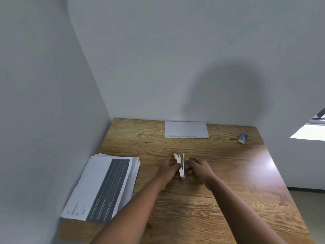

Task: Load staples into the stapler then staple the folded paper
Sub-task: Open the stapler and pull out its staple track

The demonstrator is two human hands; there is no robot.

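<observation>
A small white stapler with yellow tips (pixel 180 165) stands swung open between my two hands at the middle of the wooden table (pixel 228 173). My left hand (pixel 169 167) grips its left side. My right hand (pixel 197 167) touches its right side with pinched fingers; I cannot tell if staples are in them. The folded white paper (pixel 186 129) lies flat at the table's far edge against the wall. A small blue and white staple box (pixel 243 138) lies at the far right corner.
A stack of printed sheets with a dark band (pixel 103 187) lies on the table's left side, next to the left wall. Walls close the table on the left and far sides. The table's right edge drops to the floor.
</observation>
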